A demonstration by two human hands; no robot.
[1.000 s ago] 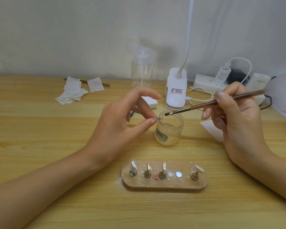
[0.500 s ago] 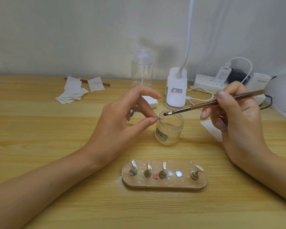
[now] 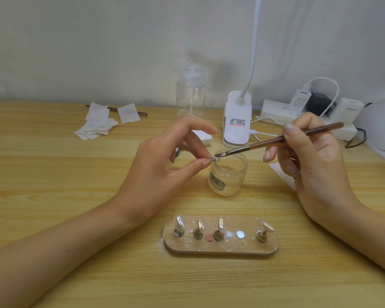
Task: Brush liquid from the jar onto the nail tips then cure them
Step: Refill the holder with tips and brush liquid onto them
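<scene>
Wooden surface (image 3: pixel 53 196) hardly changed in 1 second: left hand (image 3: pixel 162 174) kept pinching the nail tip (image 3: pixel 216 159) over the jar (image 3: pixel 228 176), right hand (image 3: pixel 316 165) gripped the brush (image 3: pixel 276 142), bristles touching it; I judged coating underway

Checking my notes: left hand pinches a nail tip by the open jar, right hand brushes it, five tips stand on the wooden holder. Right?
No: the head view shows four tips on the wooden holder, one spot bare. Left hand, nail tip, jar, brush and right hand are as said.
</scene>
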